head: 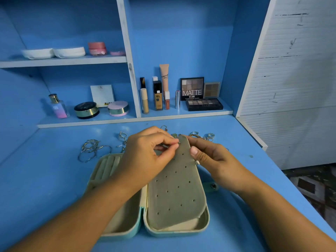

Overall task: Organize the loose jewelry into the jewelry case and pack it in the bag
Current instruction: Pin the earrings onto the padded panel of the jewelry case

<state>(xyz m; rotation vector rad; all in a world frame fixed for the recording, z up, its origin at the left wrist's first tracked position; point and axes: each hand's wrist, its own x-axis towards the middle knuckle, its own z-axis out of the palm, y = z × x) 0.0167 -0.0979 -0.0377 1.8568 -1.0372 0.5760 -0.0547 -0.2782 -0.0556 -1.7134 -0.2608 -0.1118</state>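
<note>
Blue desk (54, 179); blue shelves (63, 60) behind.

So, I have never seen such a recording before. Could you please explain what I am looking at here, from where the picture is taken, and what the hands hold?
There is no machine here: a person works with two bare hands. The one picture comes from a camera worn on the head, looking forward and down. On the blue desk lies an open jewelry case. The right hand holds up its grey flap with small holes. The left hand pinches a small earring at the flap's top edge, apparently to push it into a hole. Loose hoop earrings and rings lie behind the case. Makeup stands on the shelves.
</note>
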